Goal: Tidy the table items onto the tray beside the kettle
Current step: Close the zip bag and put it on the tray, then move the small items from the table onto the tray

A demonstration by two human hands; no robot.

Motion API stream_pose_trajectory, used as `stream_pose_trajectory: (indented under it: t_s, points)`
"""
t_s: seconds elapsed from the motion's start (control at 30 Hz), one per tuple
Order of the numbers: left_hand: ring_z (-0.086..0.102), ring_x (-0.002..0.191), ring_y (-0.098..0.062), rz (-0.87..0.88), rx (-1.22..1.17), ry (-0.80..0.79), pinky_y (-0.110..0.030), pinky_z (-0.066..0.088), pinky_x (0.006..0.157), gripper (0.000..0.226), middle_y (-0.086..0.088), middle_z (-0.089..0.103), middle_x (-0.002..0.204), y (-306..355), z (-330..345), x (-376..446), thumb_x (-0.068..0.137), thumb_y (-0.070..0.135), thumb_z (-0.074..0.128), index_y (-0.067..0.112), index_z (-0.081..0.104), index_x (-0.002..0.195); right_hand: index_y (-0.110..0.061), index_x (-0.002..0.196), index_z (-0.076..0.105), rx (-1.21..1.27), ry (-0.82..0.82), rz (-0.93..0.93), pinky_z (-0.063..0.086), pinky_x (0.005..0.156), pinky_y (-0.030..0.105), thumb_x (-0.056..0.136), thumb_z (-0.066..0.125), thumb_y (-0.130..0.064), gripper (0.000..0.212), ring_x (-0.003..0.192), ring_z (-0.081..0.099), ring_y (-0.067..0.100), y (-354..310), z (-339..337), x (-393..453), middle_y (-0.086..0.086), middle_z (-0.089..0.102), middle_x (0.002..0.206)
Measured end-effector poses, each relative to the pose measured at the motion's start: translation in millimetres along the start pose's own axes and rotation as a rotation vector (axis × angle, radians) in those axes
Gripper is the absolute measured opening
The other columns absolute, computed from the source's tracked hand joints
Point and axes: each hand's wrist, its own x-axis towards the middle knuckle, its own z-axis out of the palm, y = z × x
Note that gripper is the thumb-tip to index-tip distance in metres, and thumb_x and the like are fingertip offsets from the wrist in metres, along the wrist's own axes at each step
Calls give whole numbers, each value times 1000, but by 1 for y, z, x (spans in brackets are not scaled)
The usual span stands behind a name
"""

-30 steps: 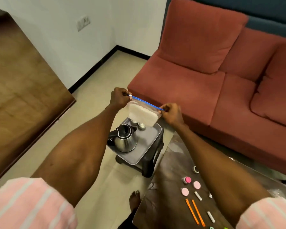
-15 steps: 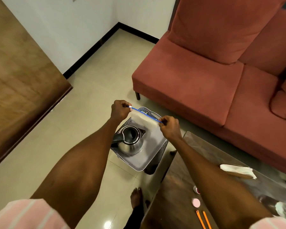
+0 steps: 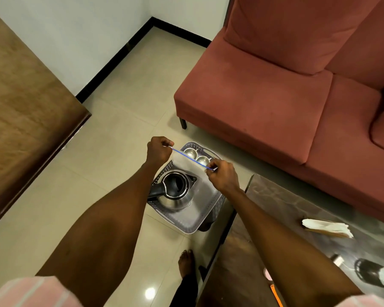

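A clear zip bag (image 3: 187,161) with a blue seal strip hangs stretched between my hands over the grey tray (image 3: 203,214). My left hand (image 3: 159,150) pinches its left top corner and my right hand (image 3: 222,178) pinches its right top corner. The steel kettle (image 3: 175,192) with a black handle stands on the near left part of the tray. Two small steel cups (image 3: 196,156) sit at the tray's far end, partly seen through the bag. The tray rests on a dark stool on the floor.
A dark glossy table (image 3: 297,229) lies to the right, with a folded white napkin on brown paper (image 3: 326,227), an orange stick (image 3: 276,294), a pink piece and a dark lid. A red sofa (image 3: 286,96) stands behind. A wooden surface (image 3: 20,107) is at left. My bare foot (image 3: 185,262) is on the floor.
The camera has tilted down and closer over the tray. Both hands have lowered the bag toward the tray, still pinching its top corners.
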Motion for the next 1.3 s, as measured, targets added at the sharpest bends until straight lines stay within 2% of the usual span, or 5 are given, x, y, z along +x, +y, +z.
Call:
stream_pose_trajectory:
  t_s: [0.2, 0.43, 0.63, 1.03, 1.3]
  points:
    - [66, 93, -31, -17, 93, 23, -25, 46, 80, 27, -12, 73, 101, 3, 1, -16, 78, -6, 53, 5, 74, 90, -27, 94, 68, -51, -176, -66, 52, 86, 34, 81, 72, -37, 17, 94, 65, 17, 1, 6, -16, -8, 71, 102]
    - [64, 92, -35, -61, 133, 17, -24, 40, 73, 17, -20, 69, 84, 3, 11, -33, 82, -1, 52, -2, 67, 73, -18, 100, 72, -76, -185, -105, 54, 84, 38, 87, 64, -20, 15, 96, 66, 24, 1, 1, -30, 1, 74, 104]
    - [52, 87, -20, -40, 153, -2, -24, 37, 76, 25, -18, 67, 106, -10, 7, -39, 77, -1, 62, -2, 68, 102, -9, 102, 73, -43, -193, -88, 55, 79, 36, 88, 65, -11, 16, 93, 67, 28, 3, 8, -35, 10, 73, 103]
    - [55, 118, -31, 32, 339, -69, -40, 47, 94, 54, -13, 56, 130, 3, 5, -62, 79, 6, 61, 10, 53, 132, -15, 111, 68, -67, -168, -49, 51, 88, 35, 86, 68, -22, 27, 109, 62, 22, 0, -4, -48, 2, 69, 117]
    - [55, 116, -31, 298, 586, -53, -42, 41, 96, 49, -8, 58, 126, 30, 19, -108, 74, 16, 67, 11, 56, 121, -17, 118, 65, 18, -67, -22, 51, 87, 34, 85, 66, -14, 33, 104, 64, 23, 5, -33, -71, 1, 68, 121]
